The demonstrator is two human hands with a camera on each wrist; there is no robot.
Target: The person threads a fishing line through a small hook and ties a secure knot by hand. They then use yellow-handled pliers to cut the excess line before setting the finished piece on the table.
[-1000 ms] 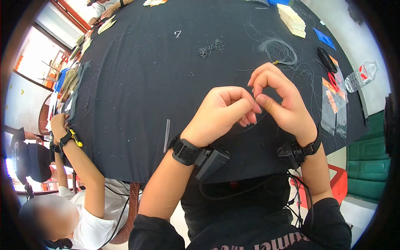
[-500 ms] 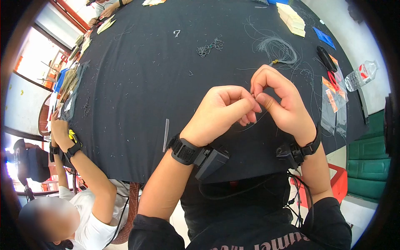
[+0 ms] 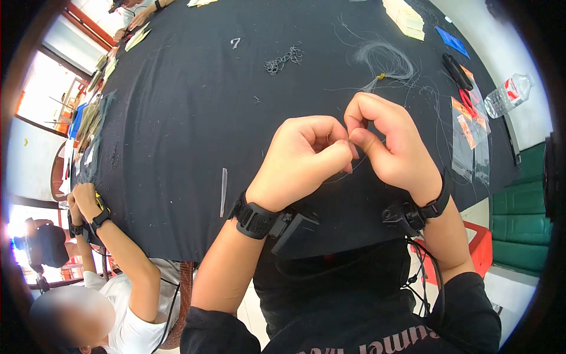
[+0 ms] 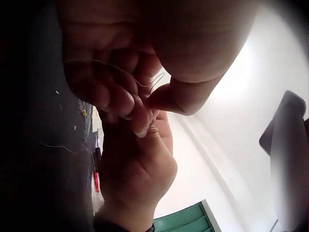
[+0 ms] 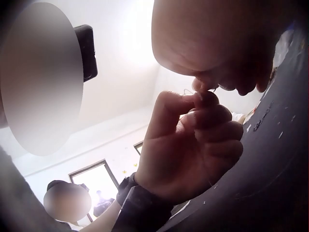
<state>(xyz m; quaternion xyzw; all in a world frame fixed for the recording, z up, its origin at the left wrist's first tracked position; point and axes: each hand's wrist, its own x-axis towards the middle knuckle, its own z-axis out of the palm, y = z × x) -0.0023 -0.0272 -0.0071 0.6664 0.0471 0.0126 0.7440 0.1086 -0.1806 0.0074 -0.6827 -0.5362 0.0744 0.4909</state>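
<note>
My left hand [image 3: 309, 156] pinches a thin clear fishing line between thumb and forefinger, its other fingers curled. In the left wrist view the fishing line [image 4: 118, 67] crosses those fingers and bends into a small loop by the thumb tip. My right hand [image 3: 395, 144] meets it, thumb and forefinger pinched together at the line, fingertips right beside the left ones. Whatever small piece sits between the fingertips is mostly hidden. Beyond the hands lie a coiled bundle of line [image 3: 386, 59] with a yellow tie and a tangled pile of small hooks [image 3: 284, 60].
A black cloth [image 3: 177, 130] covers the table. To the right are red-handled scissors [image 3: 469, 103], clear plastic bags [image 3: 471, 144] and a water bottle [image 3: 508, 95]. A stack of pale cards [image 3: 404, 19] stands farther back. Another person's hand [image 3: 87, 200] works at the left edge.
My right thumb and forefinger have closed from a rounded gap to a pinch, and both hands have come closer together. The head view has shifted slightly. The neighbour's hands have moved down.
</note>
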